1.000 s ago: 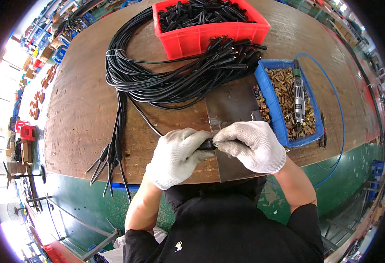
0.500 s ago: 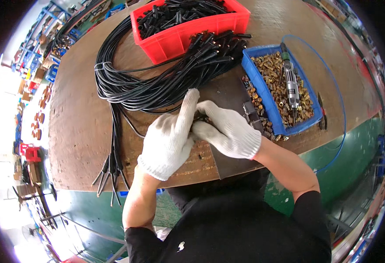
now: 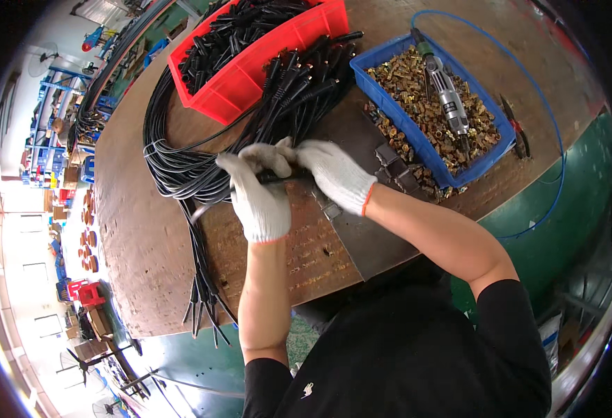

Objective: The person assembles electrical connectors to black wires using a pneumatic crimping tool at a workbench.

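Observation:
My left hand (image 3: 261,205), in a white knitted glove, is closed around a black cable (image 3: 293,180), a short dark stretch of which shows beside the palm. A blurred pale tip (image 3: 200,212) sticks out on the left of that hand. Fingers together, my gloved right hand (image 3: 337,177) meets the left fingertips, and whatever it pinches is hidden. Just beyond both hands lies a coiled bundle of black cables (image 3: 174,169), tied at its left side. Thick black connectors (image 3: 292,97) at the bundle's other end fan out toward the bins.
A red bin (image 3: 264,63) full of black sleeve-like parts stands at the back. To the right, a blue tray (image 3: 428,139) holds small brass-coloured fittings and a silver air tool (image 3: 449,97) on a blue hose (image 3: 539,90). Pliers (image 3: 516,129) lie beside the tray.
Both hands have shifted and turned, the left fingers now curling over instead of pointing up. A dark cable stretch and pale tip have come into sight. The whole view has tilted.

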{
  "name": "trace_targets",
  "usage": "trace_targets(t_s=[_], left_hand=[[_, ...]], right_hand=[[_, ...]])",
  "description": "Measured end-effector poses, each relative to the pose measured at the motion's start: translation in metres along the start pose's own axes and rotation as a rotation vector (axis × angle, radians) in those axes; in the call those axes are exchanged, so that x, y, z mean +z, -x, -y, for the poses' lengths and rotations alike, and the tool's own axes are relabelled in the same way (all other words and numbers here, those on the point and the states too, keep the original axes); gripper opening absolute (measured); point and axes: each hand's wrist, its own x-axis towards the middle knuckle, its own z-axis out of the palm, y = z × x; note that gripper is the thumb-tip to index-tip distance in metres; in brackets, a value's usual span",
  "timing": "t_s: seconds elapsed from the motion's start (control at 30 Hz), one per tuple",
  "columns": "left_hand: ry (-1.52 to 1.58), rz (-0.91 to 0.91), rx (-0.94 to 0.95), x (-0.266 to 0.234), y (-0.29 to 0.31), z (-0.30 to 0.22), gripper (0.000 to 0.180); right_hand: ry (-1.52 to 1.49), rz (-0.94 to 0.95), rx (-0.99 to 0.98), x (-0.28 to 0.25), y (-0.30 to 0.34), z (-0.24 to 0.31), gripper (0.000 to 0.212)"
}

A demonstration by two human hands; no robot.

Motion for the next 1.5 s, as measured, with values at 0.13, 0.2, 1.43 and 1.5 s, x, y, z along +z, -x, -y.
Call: trace_targets(t_s=[0.13,0.2,1.43,1.5], left_hand=[[0.011,0.134,-0.179,0.005,-0.021,0.013,0.079],[-0.207,0.167,-0.199,0.003,-0.022,0.030,0.074],[0.801,-0.299,-0.588,-0.020,0.080,0.024,0.064],[0.766,-0.335,-0.603,-0.013,0.081,0.025,0.064]], right_hand=[[-0.290,-0.262,0.202,-0.020,-0.017,-0.019,0.034],[-0.217,-0.292,-0.084,-0.019,-0.019,-0.032,0.032],[0.358,0.214,-0.795,0.006,0.026,0.005,0.048],[0.397,0.182,-0.882,0.007,0.025,0.006,0.043]])
